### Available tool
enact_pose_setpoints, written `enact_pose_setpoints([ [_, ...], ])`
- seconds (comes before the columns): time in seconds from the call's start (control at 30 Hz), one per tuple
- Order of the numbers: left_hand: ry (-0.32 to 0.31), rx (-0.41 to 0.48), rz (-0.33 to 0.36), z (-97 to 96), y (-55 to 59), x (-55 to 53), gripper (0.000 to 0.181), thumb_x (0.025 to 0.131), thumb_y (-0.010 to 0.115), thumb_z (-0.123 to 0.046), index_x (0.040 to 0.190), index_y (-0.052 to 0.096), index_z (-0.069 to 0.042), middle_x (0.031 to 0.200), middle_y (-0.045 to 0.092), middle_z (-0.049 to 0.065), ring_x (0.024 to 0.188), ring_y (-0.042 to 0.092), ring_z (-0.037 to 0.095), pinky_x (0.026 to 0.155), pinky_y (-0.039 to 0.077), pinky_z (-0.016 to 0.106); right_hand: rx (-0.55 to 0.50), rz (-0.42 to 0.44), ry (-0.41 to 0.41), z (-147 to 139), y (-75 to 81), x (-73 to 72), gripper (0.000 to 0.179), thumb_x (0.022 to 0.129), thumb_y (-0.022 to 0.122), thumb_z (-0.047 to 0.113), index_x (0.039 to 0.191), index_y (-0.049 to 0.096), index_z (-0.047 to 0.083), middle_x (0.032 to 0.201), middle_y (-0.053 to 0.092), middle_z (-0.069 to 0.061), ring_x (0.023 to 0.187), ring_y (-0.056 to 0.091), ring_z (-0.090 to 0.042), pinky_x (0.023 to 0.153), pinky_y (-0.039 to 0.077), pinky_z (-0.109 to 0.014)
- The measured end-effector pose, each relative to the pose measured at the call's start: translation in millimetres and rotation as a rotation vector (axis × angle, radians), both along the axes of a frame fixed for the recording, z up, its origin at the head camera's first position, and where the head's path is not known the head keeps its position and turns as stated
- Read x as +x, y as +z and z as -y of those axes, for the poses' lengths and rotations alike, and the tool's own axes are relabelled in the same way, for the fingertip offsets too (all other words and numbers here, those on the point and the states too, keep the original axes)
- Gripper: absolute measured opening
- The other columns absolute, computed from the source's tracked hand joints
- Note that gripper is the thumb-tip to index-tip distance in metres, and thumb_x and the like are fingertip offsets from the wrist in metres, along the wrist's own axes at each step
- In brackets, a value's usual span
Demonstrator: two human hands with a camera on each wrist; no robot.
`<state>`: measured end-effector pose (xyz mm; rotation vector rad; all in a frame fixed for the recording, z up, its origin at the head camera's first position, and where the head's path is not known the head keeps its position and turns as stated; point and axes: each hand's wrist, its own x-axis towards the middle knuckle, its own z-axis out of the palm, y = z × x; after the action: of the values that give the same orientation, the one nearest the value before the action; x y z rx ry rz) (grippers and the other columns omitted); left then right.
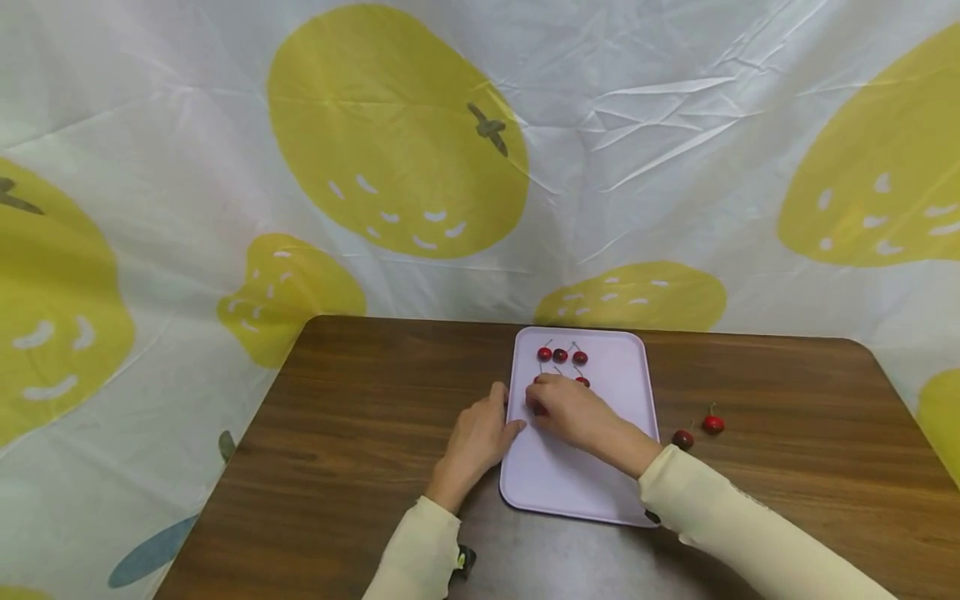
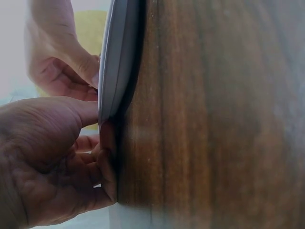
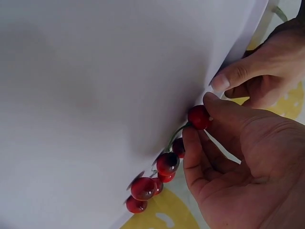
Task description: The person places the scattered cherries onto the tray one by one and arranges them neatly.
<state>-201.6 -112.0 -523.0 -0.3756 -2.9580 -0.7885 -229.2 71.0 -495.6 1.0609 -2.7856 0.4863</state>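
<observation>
My right hand is over the left part of a pale lilac tray. Between thumb and fingertips it pinches a red cherry with a green stem, low over the tray; the head view mostly hides this cherry. Several more cherries lie in rows toward the tray's far end, partly covered by that hand. At the tray's left edge, my left hand grips the rim. In the left wrist view its thumb lies on the rim and its fingers bend against the outer side, near the wood.
Two loose cherries, a darker one and a brighter one, lie on the brown wooden table right of the tray. Behind the table's far edge hangs a white curtain printed with yellow fruit.
</observation>
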Motion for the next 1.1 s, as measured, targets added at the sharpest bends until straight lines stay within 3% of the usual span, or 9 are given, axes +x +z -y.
enact_pose_setpoints([
  [0.27, -0.007, 0.001, 0.011, -1.4, 1.9, 2.0, 0.039, 0.094, 0.08, -0.026, 0.116, 0.053, -0.006, 0.094, 0.075, 0.019, 0.081, 0.073, 0.038, 0.067, 0.054, 0.048, -0.017, 0.003, -0.005, -2.3, -5.0, 1.2, 0.019, 0.079, 0.087, 0.004, 0.087, 0.07, 0.009, 0.087, 0.065, -0.003, 0.078, 0.062, -0.019, 0.073, 0.054, -0.035],
  [0.6, 0.029, -0.012, 0.091, -1.1, 1.8, 1.5, 0.039, 0.096, 0.078, -0.027, 0.12, 0.053, -0.008, 0.098, 0.074, 0.016, 0.078, 0.069, 0.031, 0.066, 0.052, 0.041, -0.024, 0.0, 0.036, -0.2, -5.0, 3.3, 0.02, 0.081, 0.085, 0.002, 0.094, 0.072, 0.008, 0.088, 0.065, -0.004, 0.08, 0.062, -0.019, 0.075, 0.055, -0.033],
  [1.1, 0.01, -0.011, 0.028, -1.3, 1.1, -0.2, 0.038, 0.095, 0.079, -0.026, 0.116, 0.053, -0.007, 0.094, 0.074, 0.018, 0.081, 0.072, 0.038, 0.067, 0.053, 0.047, -0.013, -0.005, -0.011, -1.4, 2.0, 6.4, 0.023, 0.081, 0.088, 0.01, 0.098, 0.074, 0.01, 0.095, 0.068, -0.004, 0.086, 0.065, -0.02, 0.077, 0.057, -0.036],
])
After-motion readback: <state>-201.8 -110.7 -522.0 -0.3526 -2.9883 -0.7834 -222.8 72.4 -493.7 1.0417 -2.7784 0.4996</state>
